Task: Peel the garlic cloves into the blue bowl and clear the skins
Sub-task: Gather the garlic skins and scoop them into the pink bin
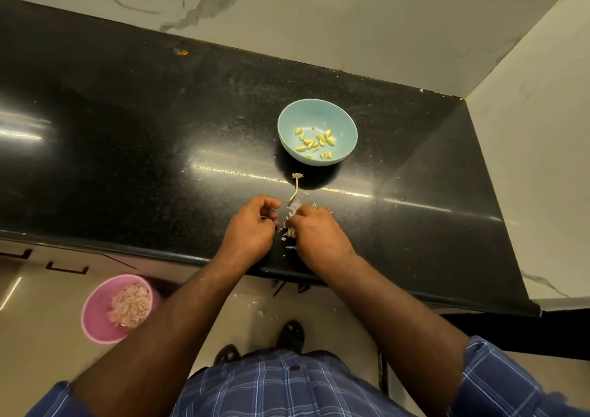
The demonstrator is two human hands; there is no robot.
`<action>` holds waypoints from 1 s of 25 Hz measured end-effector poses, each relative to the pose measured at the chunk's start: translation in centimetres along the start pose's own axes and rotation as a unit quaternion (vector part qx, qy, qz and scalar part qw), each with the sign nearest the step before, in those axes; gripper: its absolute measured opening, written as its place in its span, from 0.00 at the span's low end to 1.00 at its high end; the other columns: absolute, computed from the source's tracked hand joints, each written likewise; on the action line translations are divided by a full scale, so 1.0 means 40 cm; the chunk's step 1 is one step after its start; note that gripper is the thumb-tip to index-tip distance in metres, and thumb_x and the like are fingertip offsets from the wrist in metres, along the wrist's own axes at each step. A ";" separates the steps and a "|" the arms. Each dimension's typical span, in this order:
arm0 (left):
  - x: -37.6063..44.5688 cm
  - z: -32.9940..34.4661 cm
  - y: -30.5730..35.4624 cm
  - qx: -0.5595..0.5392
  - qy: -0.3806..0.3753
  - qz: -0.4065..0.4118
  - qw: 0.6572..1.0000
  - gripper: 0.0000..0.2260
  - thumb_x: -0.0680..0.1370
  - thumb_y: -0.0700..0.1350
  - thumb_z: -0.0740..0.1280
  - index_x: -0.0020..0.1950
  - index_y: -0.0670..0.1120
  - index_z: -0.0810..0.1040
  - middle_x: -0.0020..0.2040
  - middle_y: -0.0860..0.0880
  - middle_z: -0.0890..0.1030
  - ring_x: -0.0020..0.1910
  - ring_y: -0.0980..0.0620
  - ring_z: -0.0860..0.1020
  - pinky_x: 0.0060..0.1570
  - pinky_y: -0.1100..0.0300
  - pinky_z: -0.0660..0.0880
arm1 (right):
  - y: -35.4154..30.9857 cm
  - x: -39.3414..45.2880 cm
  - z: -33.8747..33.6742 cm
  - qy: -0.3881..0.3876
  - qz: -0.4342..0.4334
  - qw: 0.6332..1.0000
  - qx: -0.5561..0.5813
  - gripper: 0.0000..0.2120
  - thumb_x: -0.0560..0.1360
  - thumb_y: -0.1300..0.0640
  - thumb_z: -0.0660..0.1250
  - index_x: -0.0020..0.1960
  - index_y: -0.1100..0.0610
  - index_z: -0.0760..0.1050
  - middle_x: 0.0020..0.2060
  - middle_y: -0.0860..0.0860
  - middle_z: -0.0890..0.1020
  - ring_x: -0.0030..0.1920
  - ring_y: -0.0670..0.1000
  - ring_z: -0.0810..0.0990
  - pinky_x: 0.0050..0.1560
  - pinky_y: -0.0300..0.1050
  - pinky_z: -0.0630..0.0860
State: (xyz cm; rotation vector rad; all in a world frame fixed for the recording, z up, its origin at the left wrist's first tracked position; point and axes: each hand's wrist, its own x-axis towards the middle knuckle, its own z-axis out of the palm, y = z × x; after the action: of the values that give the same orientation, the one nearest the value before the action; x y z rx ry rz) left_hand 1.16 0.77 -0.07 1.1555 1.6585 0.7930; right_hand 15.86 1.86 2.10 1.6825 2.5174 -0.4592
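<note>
Garlic skins [292,214] sit just in front of the blue bowl [317,131]. My right hand [314,234] pinches them; my left hand [252,225] is curled, its hold unclear. I pull gently, keeping scraps together.

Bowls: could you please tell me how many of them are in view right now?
2. The blue bowl stands on the black counter beyond the hands, with peeled cloves inside. The pink bowl sits on the floor at lower left, holding skins.

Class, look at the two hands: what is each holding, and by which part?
The right hand pinches garlic skins at its fingertips. The left hand is curled; what it grips cannot be told.
</note>
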 end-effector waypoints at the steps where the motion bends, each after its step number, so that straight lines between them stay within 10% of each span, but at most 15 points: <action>1: 0.002 -0.002 -0.002 -0.011 0.006 -0.002 1.000 0.16 0.79 0.34 0.62 0.59 0.53 0.78 0.51 0.53 0.80 0.53 0.53 0.81 0.60 0.46 0.79 | 0.000 0.002 -0.006 -0.002 -0.003 1.000 -0.004 0.15 0.78 0.64 0.65 0.64 0.56 0.79 0.61 0.55 0.77 0.61 0.56 0.73 0.60 0.50 0.75; 8: 0.011 -0.002 -0.002 -0.106 0.033 -0.022 0.994 0.11 0.80 0.38 0.65 0.53 0.54 0.79 0.49 0.51 0.83 0.50 0.50 0.83 0.57 0.45 0.81 | 0.008 0.021 -0.050 -0.035 0.004 0.999 -0.014 0.15 0.78 0.66 0.65 0.64 0.58 0.79 0.57 0.57 0.79 0.57 0.58 0.78 0.55 0.49 0.76; 14: 0.008 0.010 0.047 -0.275 0.039 -0.031 0.960 0.06 0.83 0.44 0.64 0.52 0.48 0.82 0.50 0.47 0.84 0.56 0.45 0.83 0.56 0.52 0.81 | 0.035 0.034 -0.128 -0.009 0.111 0.975 0.194 0.10 0.76 0.57 0.74 0.55 0.48 0.85 0.52 0.45 0.85 0.49 0.45 0.81 0.47 0.37 0.73; 19: 0.018 0.018 0.105 -0.512 -0.094 -0.159 0.839 0.15 0.84 0.49 0.59 0.47 0.43 0.82 0.44 0.44 0.85 0.44 0.48 0.85 0.46 0.52 0.81 | -0.039 0.008 -0.219 -0.008 0.036 0.968 0.250 0.09 0.74 0.56 0.76 0.53 0.47 0.86 0.47 0.44 0.86 0.46 0.43 0.82 0.44 0.37 0.76; 23: 0.025 0.031 0.091 -0.622 -0.154 -0.227 0.733 0.18 0.81 0.48 0.60 0.64 0.42 0.82 0.59 0.45 0.83 0.63 0.47 0.81 0.70 0.50 0.71 | -0.097 0.011 -0.204 -0.016 0.016 0.993 0.120 0.14 0.78 0.60 0.70 0.60 0.48 0.83 0.55 0.50 0.85 0.59 0.50 0.82 0.52 0.40 0.76; 25: 0.021 0.028 0.090 -0.631 -0.157 -0.221 0.727 0.16 0.78 0.46 0.61 0.59 0.42 0.83 0.53 0.46 0.84 0.55 0.47 0.83 0.68 0.52 0.71 | -0.103 0.013 -0.205 -0.031 0.008 0.995 0.095 0.17 0.77 0.60 0.69 0.65 0.48 0.81 0.57 0.51 0.84 0.58 0.51 0.81 0.52 0.41 0.75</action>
State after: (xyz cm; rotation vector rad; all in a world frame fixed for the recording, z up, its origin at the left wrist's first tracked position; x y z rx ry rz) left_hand 3.30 2.81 2.42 -0.1088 0.6790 1.0337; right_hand 12.71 3.23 10.62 1.7198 2.4832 -0.7587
